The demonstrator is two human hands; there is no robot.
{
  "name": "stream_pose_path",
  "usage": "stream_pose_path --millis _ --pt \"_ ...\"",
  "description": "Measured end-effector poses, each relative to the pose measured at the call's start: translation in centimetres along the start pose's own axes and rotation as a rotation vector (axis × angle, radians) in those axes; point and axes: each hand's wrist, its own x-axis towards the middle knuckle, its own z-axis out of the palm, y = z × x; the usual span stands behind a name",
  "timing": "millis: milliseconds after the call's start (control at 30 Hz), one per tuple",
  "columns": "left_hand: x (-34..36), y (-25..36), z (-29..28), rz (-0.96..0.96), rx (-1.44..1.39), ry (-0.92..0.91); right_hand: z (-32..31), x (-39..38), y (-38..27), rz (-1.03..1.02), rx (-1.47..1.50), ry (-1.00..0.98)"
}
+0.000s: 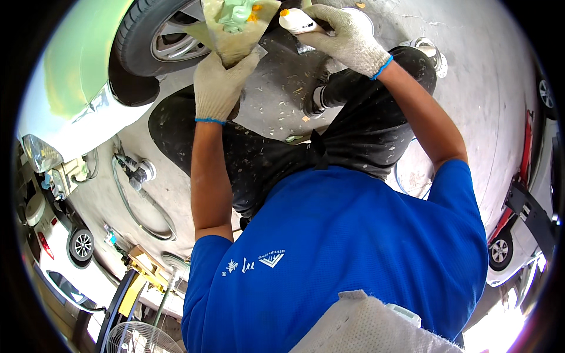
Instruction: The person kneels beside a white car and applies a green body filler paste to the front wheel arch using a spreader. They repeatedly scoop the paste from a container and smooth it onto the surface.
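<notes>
My left hand wears a white knitted glove and is closed on a grimy flat mixing board at the top centre, which bears a pale green paste with orange dabs beside it. My right hand, gloved alike, grips a white tube with an orange cap, held just right of the board. A round white tin is partly hidden behind that hand. The wheel and the pale fender with a greenish patch are left of the board.
My bent knees spread below the hands. A sander with a looped hose lies on the floor at left, near a yellow stand and a fan. Other white cars stand at both sides. Another metal container sits beyond my right knee.
</notes>
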Motion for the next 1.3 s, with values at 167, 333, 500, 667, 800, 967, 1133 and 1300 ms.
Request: stream_pose_path --millis 167,333,500,667,800,967,1133,1300 --pt "0.2 0.3 -0.1 -0.008 -0.027 -0.006 0.5 0.4 2.8 0.073 0.055 0.021" --pt "-0.4 0.0 -1.0 -0.119 -0.117 -0.039 1.7 2.9 13.4 0.434 0.331 0.065" --pt "1.7 0.7 0.0 -0.159 -0.266 -0.174 3.1 -0.9 33.3 1.194 0.289 0.282" --pt "-0.3 -0.7 -0.8 -0.23 -0.284 -0.101 6.3 -1.2 31.2 1.337 0.163 0.158" --pt "0.1 -0.6 -0.6 -0.201 -0.354 -0.124 4.3 -0.5 30.2 1.202 -0.015 0.116" --pt "-1.1 -1.2 -1.2 -0.189 -0.383 -0.094 5.8 3.0 11.7 0.684 0.757 -0.146" --pt "-0.7 0.3 -0.2 0.012 -0.42 -0.336 6.5 1.5 1.1 0.437 1.272 -0.259" --pt "-2.7 1.4 -0.1 0.15 -0.394 -0.051 4.5 2.6 -1.4 0.549 1.059 -0.029"
